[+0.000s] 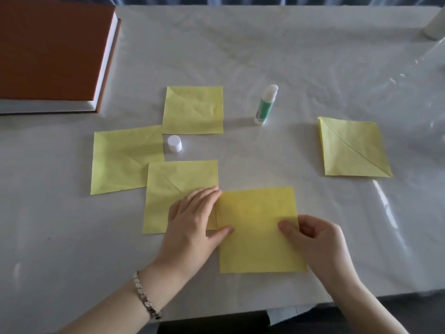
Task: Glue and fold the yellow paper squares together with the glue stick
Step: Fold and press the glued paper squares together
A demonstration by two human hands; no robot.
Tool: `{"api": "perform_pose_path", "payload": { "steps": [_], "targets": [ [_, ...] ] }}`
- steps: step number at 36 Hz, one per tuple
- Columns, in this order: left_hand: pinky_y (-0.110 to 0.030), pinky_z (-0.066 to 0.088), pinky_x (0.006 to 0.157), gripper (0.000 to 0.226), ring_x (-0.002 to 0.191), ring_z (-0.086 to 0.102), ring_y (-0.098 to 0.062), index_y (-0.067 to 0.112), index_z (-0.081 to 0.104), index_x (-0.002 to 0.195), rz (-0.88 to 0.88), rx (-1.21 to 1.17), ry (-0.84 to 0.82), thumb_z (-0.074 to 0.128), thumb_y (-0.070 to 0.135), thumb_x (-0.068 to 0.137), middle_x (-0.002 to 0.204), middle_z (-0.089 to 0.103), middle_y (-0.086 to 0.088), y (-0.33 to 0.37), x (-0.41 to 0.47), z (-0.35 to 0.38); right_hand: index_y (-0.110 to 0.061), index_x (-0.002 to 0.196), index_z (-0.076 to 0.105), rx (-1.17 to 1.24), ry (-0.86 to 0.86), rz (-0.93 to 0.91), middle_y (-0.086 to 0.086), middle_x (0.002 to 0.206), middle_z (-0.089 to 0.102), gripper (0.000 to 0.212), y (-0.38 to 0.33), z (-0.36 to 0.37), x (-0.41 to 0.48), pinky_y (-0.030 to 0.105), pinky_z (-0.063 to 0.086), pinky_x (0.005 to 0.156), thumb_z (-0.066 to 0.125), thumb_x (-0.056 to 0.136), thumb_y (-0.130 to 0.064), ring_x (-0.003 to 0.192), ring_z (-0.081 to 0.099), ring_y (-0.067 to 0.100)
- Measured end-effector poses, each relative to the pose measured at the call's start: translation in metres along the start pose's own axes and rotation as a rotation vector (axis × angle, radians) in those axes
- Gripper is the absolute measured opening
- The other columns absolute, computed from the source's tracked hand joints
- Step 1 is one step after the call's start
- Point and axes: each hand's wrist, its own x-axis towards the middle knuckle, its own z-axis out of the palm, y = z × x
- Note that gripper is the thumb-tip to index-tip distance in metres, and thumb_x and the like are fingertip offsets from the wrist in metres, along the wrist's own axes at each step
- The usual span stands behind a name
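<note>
The step in hand looks like joining two sheets. The left hand [192, 220] lies flat with straight fingers across the seam where the near square [260, 249] meets the middle square [178, 179], its thumb resting on the near sheet. The right hand [317, 239] pinches that sheet's right edge, thumb on top and fingers curled beneath. Whether glue already sits under the seam cannot be told. The next move probably calls for rubbing firmly along the overlap, keeping the edges square, and then folding. The glue stick [265, 104] stands uncapped well beyond the hands. Its cap [174, 143] sits apart from it, in the gap between the left square [125, 160] and the far square [192, 109]. A right square [354, 148] with a diagonal crease lies well off to the right. The near sheet's bottom edge is close to the front edge of the surface [265, 56]. Open room lies between the glue stick and the right square. A book [48, 51] occupies the far left corner.
</note>
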Motion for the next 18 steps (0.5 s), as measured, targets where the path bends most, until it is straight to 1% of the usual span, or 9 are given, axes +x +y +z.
{"api": "perform_pose_path", "payload": {
  "steps": [2, 5, 10, 14, 18],
  "targets": [
    [-0.022, 0.023, 0.102, 0.062, 0.119, 0.044, -0.012, 0.007, 0.061, 0.117, 0.000, 0.004, 0.012, 0.051, 0.050, 0.073, 0.123, 0.061, -0.003, -0.0018, -0.0016, 0.0009, -0.018, 0.068, 0.072, 0.002, -0.001, 0.003, 0.001, 0.067, 0.072, 0.012, 0.0018, 0.0000, -0.0003, 0.043, 0.055, 0.070, 0.070, 0.079, -0.013, 0.067, 0.068, 0.022],
    [-0.026, 0.028, 0.101, 0.058, 0.119, 0.045, -0.012, 0.005, 0.064, 0.114, 0.007, 0.017, 0.033, 0.052, 0.048, 0.076, 0.122, 0.062, -0.004, -0.0041, -0.0047, 0.0029, -0.018, 0.070, 0.073, -0.010, -0.002, -0.001, 0.000, 0.067, 0.072, 0.010, 0.0036, 0.0008, -0.0005, 0.043, 0.056, 0.070, 0.070, 0.079, -0.015, 0.069, 0.069, 0.024],
    [-0.022, 0.026, 0.102, 0.054, 0.118, 0.046, -0.012, 0.002, 0.066, 0.111, 0.029, 0.030, 0.052, 0.053, 0.044, 0.078, 0.119, 0.062, -0.004, -0.0061, -0.0071, 0.0049, -0.019, 0.072, 0.073, -0.020, -0.004, -0.001, -0.001, 0.069, 0.072, 0.008, 0.0049, 0.0009, -0.0006, 0.040, 0.056, 0.070, 0.070, 0.079, -0.017, 0.070, 0.069, 0.023],
    [-0.025, 0.029, 0.101, 0.053, 0.119, 0.046, -0.012, 0.002, 0.066, 0.110, 0.035, 0.052, 0.050, 0.052, 0.043, 0.079, 0.120, 0.062, -0.005, -0.0080, -0.0077, 0.0055, -0.021, 0.071, 0.073, -0.042, 0.003, -0.007, -0.004, 0.068, 0.072, 0.008, 0.0052, 0.0015, -0.0007, 0.038, 0.056, 0.069, 0.070, 0.079, -0.018, 0.068, 0.068, 0.019],
    [-0.023, 0.025, 0.103, 0.053, 0.120, 0.045, -0.012, 0.003, 0.066, 0.111, 0.037, 0.062, 0.044, 0.052, 0.043, 0.080, 0.122, 0.061, -0.004, -0.0093, -0.0080, 0.0056, -0.021, 0.071, 0.072, -0.053, 0.001, -0.004, -0.006, 0.068, 0.072, 0.009, 0.0048, 0.0024, -0.0011, 0.038, 0.056, 0.070, 0.070, 0.079, -0.018, 0.066, 0.068, 0.015]
  ]
}}
